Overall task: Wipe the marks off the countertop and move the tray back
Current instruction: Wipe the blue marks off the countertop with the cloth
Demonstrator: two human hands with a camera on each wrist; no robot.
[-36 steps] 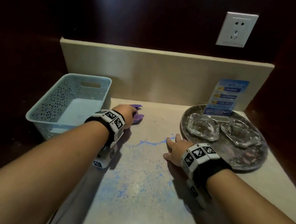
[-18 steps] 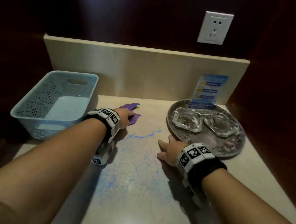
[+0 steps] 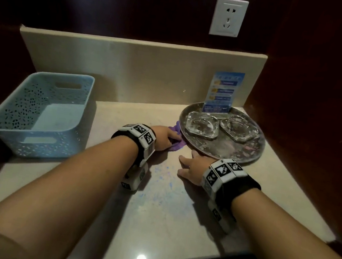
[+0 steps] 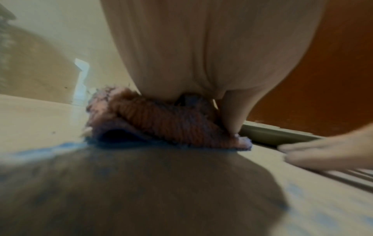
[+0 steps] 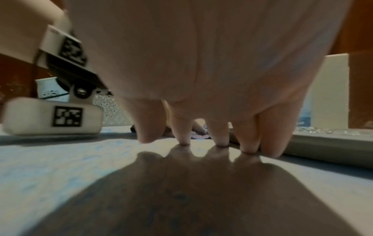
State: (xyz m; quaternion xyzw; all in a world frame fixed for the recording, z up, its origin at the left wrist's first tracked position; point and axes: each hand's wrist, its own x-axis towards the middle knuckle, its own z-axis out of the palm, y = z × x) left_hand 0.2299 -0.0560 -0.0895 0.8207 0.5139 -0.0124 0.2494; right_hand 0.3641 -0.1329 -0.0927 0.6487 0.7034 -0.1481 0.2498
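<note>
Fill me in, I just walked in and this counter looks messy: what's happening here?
A person is wiping blue marks off the countertop. Their left hand presses a bunched purple cloth against the surface, right at the near-left edge of the round metal tray. Their right hand rests with fingers spread on the counter, beside the tray's near rim. Blue smears remain between the wrists. The tray holds two glass dishes and a small sign; a blue basket sits to the left.

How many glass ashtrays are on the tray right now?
2. Both sit on the round metal tray: one glass ashtray on its left side, the other to its right, in front of the blue sign card. Nothing in view suggests a hidden third.
</note>
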